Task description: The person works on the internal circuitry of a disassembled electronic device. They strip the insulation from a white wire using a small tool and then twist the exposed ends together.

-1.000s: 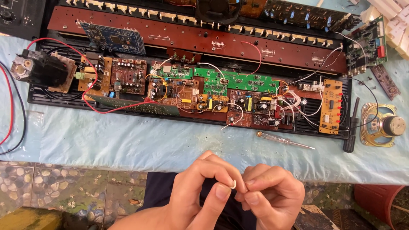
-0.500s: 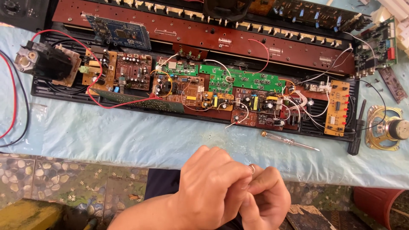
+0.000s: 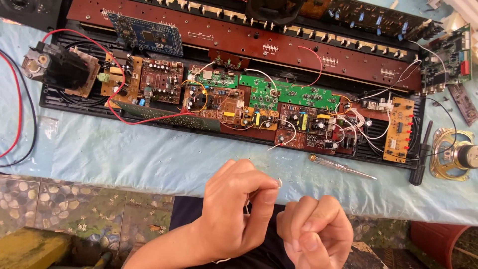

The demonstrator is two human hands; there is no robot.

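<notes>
My left hand (image 3: 239, 211) is raised over the table's near edge, with thumb and forefinger pinching a thin white wire (image 3: 280, 183). The wire's bent tip sticks out above the fingertips. Just to the right and slightly lower is my right hand (image 3: 313, 234), curled into a loose fist. It is apart from the left hand, and nothing shows between its fingers. Beyond both hands lies a long black chassis (image 3: 64, 102) filled with brown and green circuit boards (image 3: 286, 92).
A clear-handled screwdriver (image 3: 341, 167) lies on the light blue cloth (image 3: 149, 154) just past my hands. At the right edge sits a loose speaker (image 3: 455, 154). A blue board (image 3: 147, 35), a black transformer block (image 3: 57, 69) and red wires (image 3: 17, 114) are at the left.
My hands were pressed together on the wire and have now separated. The right hand has dropped lower and to the right, while the left keeps its pinch on the wire.
</notes>
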